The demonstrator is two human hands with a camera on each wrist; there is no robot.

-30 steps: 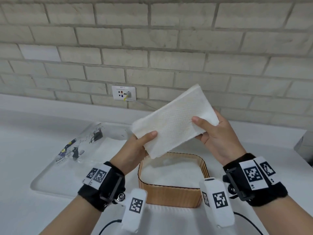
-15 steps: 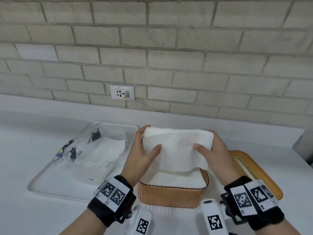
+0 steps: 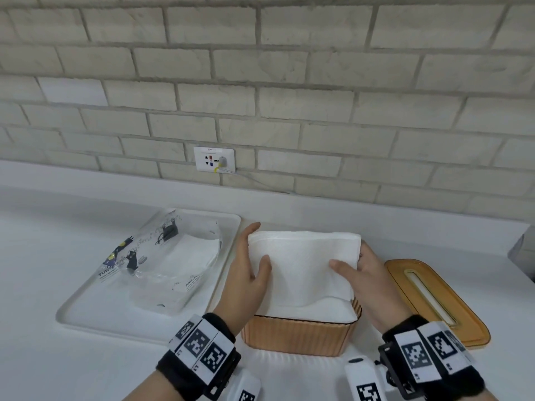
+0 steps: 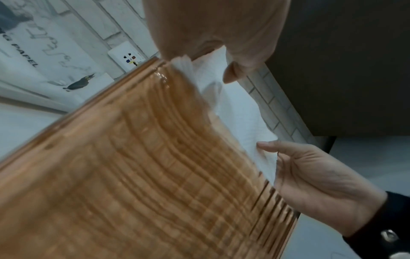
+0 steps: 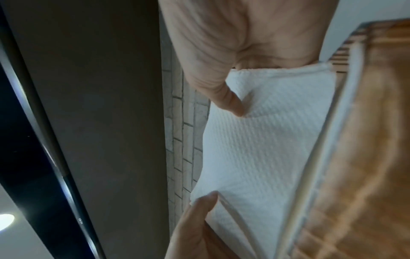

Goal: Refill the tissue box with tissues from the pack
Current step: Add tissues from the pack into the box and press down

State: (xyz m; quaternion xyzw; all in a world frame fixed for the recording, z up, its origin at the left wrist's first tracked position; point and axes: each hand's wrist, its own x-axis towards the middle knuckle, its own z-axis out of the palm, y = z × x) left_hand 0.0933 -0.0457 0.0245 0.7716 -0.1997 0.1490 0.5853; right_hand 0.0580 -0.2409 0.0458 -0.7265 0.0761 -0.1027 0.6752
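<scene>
A folded stack of white tissues (image 3: 301, 267) stands tilted in the open orange ribbed tissue box (image 3: 298, 337), its lower edge on the tissues inside. My left hand (image 3: 244, 256) grips the stack's left end, thumb in front and fingers behind. My right hand (image 3: 359, 267) grips the right end the same way. The left wrist view shows the box wall (image 4: 133, 175), the stack (image 4: 239, 113) and my right hand (image 4: 321, 175). In the right wrist view my right thumb presses the stack (image 5: 266, 149) beside the box (image 5: 366, 157).
The clear plastic tissue pack (image 3: 162, 261), with some tissues still inside, lies on a white tray (image 3: 86, 314) left of the box. The orange slotted lid (image 3: 434, 299) lies on the counter to the right. A brick wall with a socket (image 3: 214, 159) stands behind.
Both hands have brought the tissue stack down from above the box into its opening. Over the last half second it has barely moved.
</scene>
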